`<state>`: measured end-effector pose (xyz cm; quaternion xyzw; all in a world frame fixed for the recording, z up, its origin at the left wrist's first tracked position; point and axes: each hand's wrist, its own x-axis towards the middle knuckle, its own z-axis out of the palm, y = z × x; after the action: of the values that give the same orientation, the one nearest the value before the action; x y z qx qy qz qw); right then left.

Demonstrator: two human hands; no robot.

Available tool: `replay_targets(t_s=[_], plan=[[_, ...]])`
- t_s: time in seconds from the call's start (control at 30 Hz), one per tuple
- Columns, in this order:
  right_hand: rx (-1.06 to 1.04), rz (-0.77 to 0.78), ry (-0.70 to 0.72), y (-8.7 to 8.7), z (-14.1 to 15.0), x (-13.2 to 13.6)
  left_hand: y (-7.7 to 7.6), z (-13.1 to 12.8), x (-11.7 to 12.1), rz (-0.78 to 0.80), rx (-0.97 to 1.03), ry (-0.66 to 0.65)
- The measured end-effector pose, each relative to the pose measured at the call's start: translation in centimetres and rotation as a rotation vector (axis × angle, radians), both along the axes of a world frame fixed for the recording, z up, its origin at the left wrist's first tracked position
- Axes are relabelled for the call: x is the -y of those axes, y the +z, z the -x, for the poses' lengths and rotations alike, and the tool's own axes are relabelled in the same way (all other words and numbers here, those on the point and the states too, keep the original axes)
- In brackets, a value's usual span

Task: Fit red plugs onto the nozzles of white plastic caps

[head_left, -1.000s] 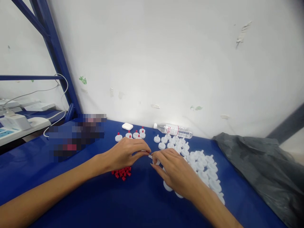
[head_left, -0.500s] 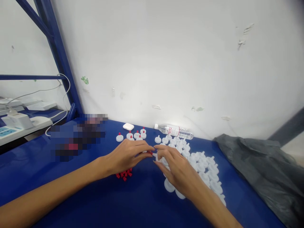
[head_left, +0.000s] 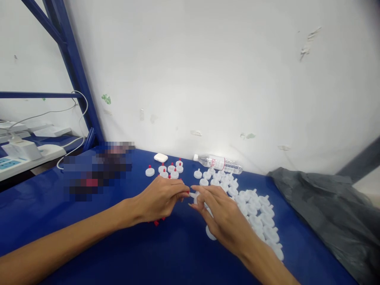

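Note:
My left hand (head_left: 162,199) pinches a small red cap (head_left: 188,192) between thumb and fingertips. Facing it, my right hand (head_left: 224,211) grips a white nozzle lid (head_left: 192,195), its thin spout pointing left at the red cap. The two pieces are very close; whether they touch is hidden by my fingers. Beneath my left hand lie loose red caps (head_left: 156,223), mostly covered. Several white lids with red tips (head_left: 150,171) stand upright beyond it. Around and behind my right hand spreads a large group of bare white nozzle lids (head_left: 251,208).
A clear plastic bottle (head_left: 218,162) lies on its side along the wall, near a small white case (head_left: 160,158). Dark grey plastic sheeting (head_left: 326,213) covers the right side of the blue table (head_left: 166,261). At far left are a power strip (head_left: 18,166) and cables.
My left fingers have curled tighter around the red cap, and that hand now covers more of the loose red caps. The white lid's spout shows more plainly between my hands.

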<state>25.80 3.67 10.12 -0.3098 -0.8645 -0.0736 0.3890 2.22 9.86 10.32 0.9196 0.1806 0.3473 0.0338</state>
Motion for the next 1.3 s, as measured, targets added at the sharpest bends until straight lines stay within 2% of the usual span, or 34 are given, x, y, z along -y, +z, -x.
replay_targets(t_s=[0.3,0.57,0.8,0.9,1.07,1.2,1.3], plan=[[0.053,-0.121,-0.009,-0.6,0.0,0.0,0.0,-0.2,0.5,0.05,0.021,-0.001],[0.117,-0.005,-0.057,0.0,0.7,-0.4,0.2,-0.2,0.1,0.04,-0.006,0.154],[0.334,0.226,-0.178,-1.0,-0.2,-0.2,-0.1,0.1,-1.0,0.072,-0.116,0.205],[0.336,0.23,-0.221,-0.8,-0.3,-0.2,0.0,0.4,-1.1,0.077,-0.119,0.245],[0.247,0.203,-0.218,0.1,0.3,0.1,0.2,0.6,-1.3,0.076,-0.143,0.317],[0.311,0.24,-0.241,-0.6,0.3,0.0,0.6,0.7,-1.4,0.108,-0.205,0.368],[0.353,0.281,-0.265,-1.0,0.0,-0.1,1.4,1.0,-1.3,0.174,-0.302,0.35]])
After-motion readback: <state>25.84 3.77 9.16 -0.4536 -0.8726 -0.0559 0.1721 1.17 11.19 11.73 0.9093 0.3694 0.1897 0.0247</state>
